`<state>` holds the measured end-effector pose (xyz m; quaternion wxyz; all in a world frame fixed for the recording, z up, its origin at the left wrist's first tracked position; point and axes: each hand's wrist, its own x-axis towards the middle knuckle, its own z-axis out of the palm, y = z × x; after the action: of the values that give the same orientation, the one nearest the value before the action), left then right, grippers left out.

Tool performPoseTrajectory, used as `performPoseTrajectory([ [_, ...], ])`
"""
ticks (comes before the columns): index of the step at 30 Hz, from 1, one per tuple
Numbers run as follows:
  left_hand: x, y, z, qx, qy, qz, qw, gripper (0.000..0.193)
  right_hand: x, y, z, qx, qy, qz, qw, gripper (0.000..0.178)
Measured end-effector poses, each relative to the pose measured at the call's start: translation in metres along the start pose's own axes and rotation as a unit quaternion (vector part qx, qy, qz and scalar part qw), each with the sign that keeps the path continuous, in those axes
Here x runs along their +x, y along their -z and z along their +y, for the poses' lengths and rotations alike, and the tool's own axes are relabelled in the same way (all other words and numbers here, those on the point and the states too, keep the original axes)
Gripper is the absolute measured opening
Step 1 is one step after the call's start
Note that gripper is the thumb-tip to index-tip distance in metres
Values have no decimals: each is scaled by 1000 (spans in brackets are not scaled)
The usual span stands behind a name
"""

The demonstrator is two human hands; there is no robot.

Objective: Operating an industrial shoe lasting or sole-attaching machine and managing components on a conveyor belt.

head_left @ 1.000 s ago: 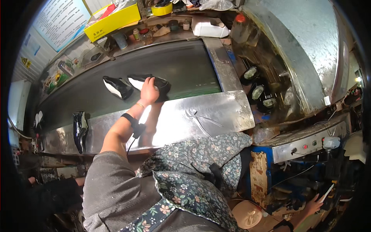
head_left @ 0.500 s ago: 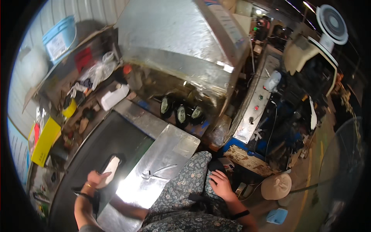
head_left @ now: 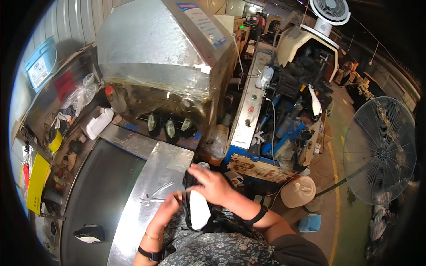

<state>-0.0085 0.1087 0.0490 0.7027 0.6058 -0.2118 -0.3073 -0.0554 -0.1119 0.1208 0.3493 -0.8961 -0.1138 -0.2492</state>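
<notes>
A black shoe upper (head_left: 187,195) with a white sole-shaped bottom (head_left: 199,210) lies over my lap, its white side up. My left hand (head_left: 167,209) is closed at its left edge, fingertips pinched against the black material. My right hand (head_left: 215,188) grips the far end, thumb across the top of the white part and fingers over the black edge; some fingertips are blurred. Pincers with long pale handles (head_left: 153,198) rest on the metal tabletop (head_left: 171,160) beside my left hand. Another black and white shoe piece (head_left: 89,233) sits on the dark belt (head_left: 100,190).
Several black shoes (head_left: 170,128) stand under the metal hood (head_left: 146,40). A white jug (head_left: 98,123) and a yellow board (head_left: 38,183) are at the left. To the right are a machine with a button panel (head_left: 249,104), a beige drum (head_left: 298,191) and a large fan (head_left: 380,150).
My left hand has brought the white-bottomed shoe upper from the belt to my lap. My right hand has come from my knee onto it. The view has turned right.
</notes>
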Motion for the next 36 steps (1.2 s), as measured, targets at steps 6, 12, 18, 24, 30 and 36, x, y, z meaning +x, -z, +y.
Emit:
performPoseTrajectory([
  [6,51,-53,7,-185,130,31,974,46,-47,7,-16,-106,54,13,993,59],
  [12,45,-80,-1,-212,144,55,965,36,-50,32,-12,4,-25,-83,996,54],
  [18,51,-61,-31,-189,150,124,963,35,-20,32,-4,25,-72,-219,973,37],
  [24,74,-41,-28,273,-256,51,926,32,-104,-71,47,300,-266,35,915,56],
  [30,84,-9,-37,159,-14,72,985,39,-109,-55,50,237,-354,-71,902,23],
  [36,46,-9,-58,-13,52,67,996,47,-123,-98,59,366,-617,-47,695,71],
])
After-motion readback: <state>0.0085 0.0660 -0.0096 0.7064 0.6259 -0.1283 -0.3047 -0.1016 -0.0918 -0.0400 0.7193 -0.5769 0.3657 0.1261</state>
